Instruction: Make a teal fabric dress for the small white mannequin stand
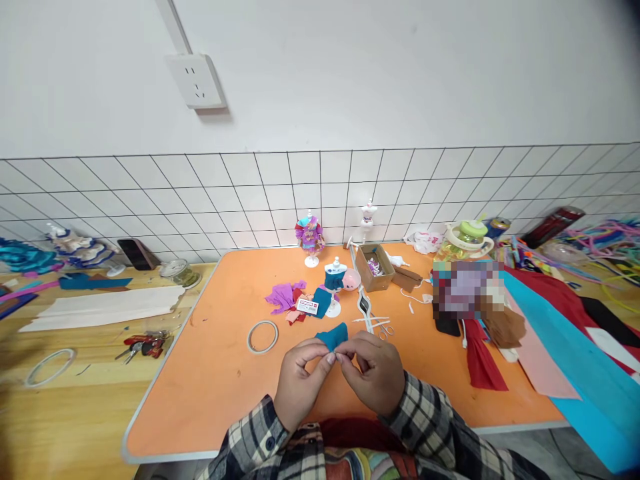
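1. Teal piece, thin and pliable, perhaps cloth or crepe paper; I cannot tell which. It sits between the two hands, near the front of the orange tabletop, with its far edge standing up past the fingertips.
2. Left hand: thumb and forefinger are pinched on the lower left of the piece.
3. Right hand: thumb and forefinger pinch it just beside the left thumb, the two grips almost touching; the other fingers are curled in.
4. Handling, as I judge it: very light, soft, quick to crease, with little slip against bare skin. If it is paper, a hard pull between the two pinches could stretch or tear it. Fingertip holds close to the edge look best, leaving the broad face uncrushed.
5. Beyond the hands, a white dress form wears a similar teal wrap; a flat teal scrap lies beside its base.
6. Farther left, a crumpled purple scrap looks equally soft, while the tape ring seems stiff.
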{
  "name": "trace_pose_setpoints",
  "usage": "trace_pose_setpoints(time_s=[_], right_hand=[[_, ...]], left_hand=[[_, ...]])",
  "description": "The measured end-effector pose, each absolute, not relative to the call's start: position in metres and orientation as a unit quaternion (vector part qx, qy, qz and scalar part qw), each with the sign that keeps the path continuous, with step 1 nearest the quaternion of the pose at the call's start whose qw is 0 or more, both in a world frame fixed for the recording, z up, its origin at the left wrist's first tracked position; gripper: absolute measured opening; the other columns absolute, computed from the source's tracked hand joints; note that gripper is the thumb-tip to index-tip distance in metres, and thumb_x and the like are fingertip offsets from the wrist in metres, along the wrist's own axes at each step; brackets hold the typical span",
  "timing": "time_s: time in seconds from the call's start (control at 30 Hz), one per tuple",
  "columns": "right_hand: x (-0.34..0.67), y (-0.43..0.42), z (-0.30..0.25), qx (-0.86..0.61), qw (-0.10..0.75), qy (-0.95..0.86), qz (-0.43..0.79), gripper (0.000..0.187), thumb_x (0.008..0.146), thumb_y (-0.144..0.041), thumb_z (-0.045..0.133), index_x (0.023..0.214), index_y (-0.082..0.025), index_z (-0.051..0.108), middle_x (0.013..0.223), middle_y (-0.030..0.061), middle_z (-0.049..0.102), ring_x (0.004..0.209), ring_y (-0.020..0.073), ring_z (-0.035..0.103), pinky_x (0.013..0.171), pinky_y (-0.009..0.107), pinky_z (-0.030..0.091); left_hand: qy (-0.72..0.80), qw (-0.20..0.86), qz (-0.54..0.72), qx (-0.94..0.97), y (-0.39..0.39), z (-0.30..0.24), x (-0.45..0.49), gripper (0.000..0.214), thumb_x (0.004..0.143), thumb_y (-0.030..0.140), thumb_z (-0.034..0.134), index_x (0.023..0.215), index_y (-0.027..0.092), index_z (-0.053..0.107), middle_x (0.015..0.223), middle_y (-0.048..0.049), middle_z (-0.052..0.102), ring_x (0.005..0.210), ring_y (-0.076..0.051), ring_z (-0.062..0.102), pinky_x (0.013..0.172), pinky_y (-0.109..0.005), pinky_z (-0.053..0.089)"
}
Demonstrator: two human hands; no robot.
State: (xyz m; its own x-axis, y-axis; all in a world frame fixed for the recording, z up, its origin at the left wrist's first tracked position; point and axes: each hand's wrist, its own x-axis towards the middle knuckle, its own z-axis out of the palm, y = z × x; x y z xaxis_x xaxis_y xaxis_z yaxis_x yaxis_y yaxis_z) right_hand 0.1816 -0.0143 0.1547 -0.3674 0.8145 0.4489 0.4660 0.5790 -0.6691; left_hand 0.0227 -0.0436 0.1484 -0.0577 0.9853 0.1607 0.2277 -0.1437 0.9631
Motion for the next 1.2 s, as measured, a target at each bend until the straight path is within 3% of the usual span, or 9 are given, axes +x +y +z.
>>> trace_pose_setpoints(time_s=[0.2, 0.73, 0.87, 1.0, 1.2], right_hand=[[0.180, -0.018, 0.156, -0.404, 0.406, -0.761, 0.304, 0.013, 0.080, -0.021, 0.057, 0.080, -0.022, 0.070, 0.065, -0.0007, 0.059, 0.046, 0.0080, 0.044, 0.047, 0.021, 0.036], [0.179, -0.014, 0.155, -0.437, 0.409, -0.739, 0.309, 0.011, 0.077, -0.018, 0.061, 0.075, -0.022, 0.071, 0.060, -0.0030, 0.057, 0.043, 0.0067, 0.041, 0.047, 0.020, 0.035], [0.185, -0.011, 0.159, -0.419, 0.405, -0.763, 0.281, 0.010, 0.077, -0.018, 0.061, 0.084, -0.020, 0.068, 0.071, -0.0017, 0.062, 0.043, 0.0062, 0.040, 0.047, 0.021, 0.034], [0.188, -0.011, 0.160, -0.388, 0.393, -0.804, 0.221, 0.011, 0.082, -0.018, 0.059, 0.085, -0.022, 0.068, 0.072, -0.0008, 0.065, 0.053, 0.0097, 0.050, 0.056, 0.022, 0.039], [0.187, -0.011, 0.162, -0.395, 0.392, -0.807, 0.199, 0.011, 0.084, -0.020, 0.058, 0.084, -0.023, 0.069, 0.068, -0.0015, 0.066, 0.054, 0.0100, 0.052, 0.057, 0.023, 0.039]], left_hand=[[0.545, 0.357, 0.498, 0.572, -0.046, 0.153, 0.023, 0.022, 0.078, 0.031, 0.061, 0.061, 0.018, 0.065, 0.062, -0.0037, 0.060, 0.063, -0.018, 0.055, 0.063, -0.027, 0.044], [0.550, 0.302, 0.476, 0.617, -0.042, 0.151, 0.025, 0.018, 0.079, 0.022, 0.056, 0.064, 0.016, 0.065, 0.065, -0.0041, 0.063, 0.064, -0.016, 0.059, 0.064, -0.027, 0.049], [0.556, 0.294, 0.474, 0.616, -0.041, 0.154, 0.024, 0.015, 0.078, 0.018, 0.056, 0.066, 0.016, 0.065, 0.070, -0.0044, 0.065, 0.068, -0.017, 0.062, 0.066, -0.026, 0.049], [0.551, 0.296, 0.477, 0.617, -0.042, 0.157, 0.023, 0.014, 0.078, 0.015, 0.056, 0.069, 0.016, 0.067, 0.072, -0.0041, 0.066, 0.070, -0.016, 0.062, 0.068, -0.025, 0.049], [0.532, 0.372, 0.473, 0.596, -0.044, 0.151, 0.021, 0.020, 0.085, 0.025, 0.058, 0.071, 0.016, 0.068, 0.071, -0.0043, 0.063, 0.070, -0.016, 0.059, 0.067, -0.024, 0.048]])
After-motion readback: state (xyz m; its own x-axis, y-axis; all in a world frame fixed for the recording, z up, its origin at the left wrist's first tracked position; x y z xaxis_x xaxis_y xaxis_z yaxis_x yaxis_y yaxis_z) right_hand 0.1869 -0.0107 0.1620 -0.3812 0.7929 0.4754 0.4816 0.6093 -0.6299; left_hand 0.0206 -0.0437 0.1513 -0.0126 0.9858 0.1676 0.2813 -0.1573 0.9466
